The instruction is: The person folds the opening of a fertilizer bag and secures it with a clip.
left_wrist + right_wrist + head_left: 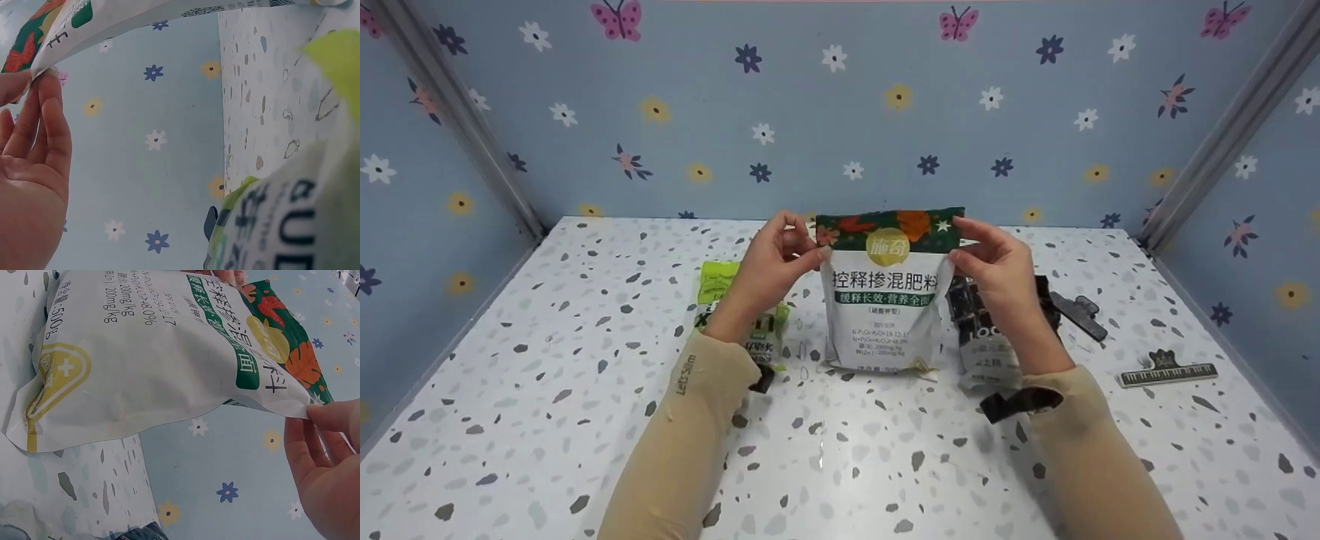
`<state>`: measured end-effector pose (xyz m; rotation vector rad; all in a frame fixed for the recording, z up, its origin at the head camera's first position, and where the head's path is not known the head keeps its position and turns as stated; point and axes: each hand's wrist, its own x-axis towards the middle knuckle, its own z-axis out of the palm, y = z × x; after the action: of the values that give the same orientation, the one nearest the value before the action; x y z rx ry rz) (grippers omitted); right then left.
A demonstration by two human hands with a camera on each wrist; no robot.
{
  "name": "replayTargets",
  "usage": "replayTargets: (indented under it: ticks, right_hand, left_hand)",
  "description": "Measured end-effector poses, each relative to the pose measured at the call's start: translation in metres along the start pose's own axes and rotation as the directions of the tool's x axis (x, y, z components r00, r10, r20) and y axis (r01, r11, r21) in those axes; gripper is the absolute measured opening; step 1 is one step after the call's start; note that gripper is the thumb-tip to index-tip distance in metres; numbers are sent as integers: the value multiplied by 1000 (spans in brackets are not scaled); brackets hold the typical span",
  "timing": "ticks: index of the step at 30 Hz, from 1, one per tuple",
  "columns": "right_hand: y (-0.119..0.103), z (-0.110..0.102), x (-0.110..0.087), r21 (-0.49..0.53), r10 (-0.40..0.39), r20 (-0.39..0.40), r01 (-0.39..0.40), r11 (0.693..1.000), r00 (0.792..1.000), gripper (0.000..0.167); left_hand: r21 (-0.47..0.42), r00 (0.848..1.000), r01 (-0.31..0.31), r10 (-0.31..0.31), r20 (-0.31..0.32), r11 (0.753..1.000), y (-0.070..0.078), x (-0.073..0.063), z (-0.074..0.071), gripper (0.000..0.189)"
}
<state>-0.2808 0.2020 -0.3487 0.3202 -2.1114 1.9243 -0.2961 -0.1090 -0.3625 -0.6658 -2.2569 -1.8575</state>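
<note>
A white fertilizer bag with a green, flowered top band stands upright in the middle of the table. My left hand pinches its upper left edge between thumb and fingers. At the upper right edge, my right hand pinches the bag the same way. The right wrist view shows the bag's printed front and the thumb and fingers on its corner. Behind my left forearm lies a lime-green and white bag. A black and grey bag is partly hidden by my right hand.
A dark clip lies to the right of the black bag. Further right is a clip with a piano-key pattern. Blue flowered panels enclose the speckled table at the back and sides.
</note>
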Motion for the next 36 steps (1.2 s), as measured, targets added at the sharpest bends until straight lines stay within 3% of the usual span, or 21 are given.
replayTargets:
  ticks: [4, 8, 11, 16, 25, 29, 31, 36]
  right_hand:
    - [0, 1, -2, 34, -20, 1, 20, 999, 1000, 38]
    - [0, -1, -3, 73, -43, -7, 44, 996, 999, 34]
    - [0, -2, -4, 93, -69, -7, 69, 993, 998, 39]
    - [-4, -3, -4, 32, -69, 1, 69, 997, 998, 37]
    - [-7, 0, -3, 8, -119, 9, 119, 993, 993, 9]
    - [-7, 1, -3, -15, -124, 12, 124, 992, 992, 3]
    - [-7, 1, -4, -6, -121, 14, 121, 993, 993, 8]
    - [-7, 0, -4, 36, -103, 33, 101, 994, 994, 20]
  left_hand:
    - [37, 1000, 7, -7, -5, 999, 3, 0, 1, 39]
    - [88, 999, -28, 29, -13, 996, 7, 1, 4, 29]
    - [68, 999, -37, 39, -18, 997, 9, 2, 6, 24]
    - [-6, 999, -44, 44, -13, 999, 12, 1, 4, 22]
    - [-49, 998, -61, 63, 27, 997, 17, -1, 6, 70]
    - [-46, 998, -61, 62, 28, 997, 20, -2, 8, 48]
    - [-21, 998, -52, 53, 33, 998, 21, -3, 9, 33]
    - [42, 998, -35, 33, 49, 999, 22, -4, 10, 28]
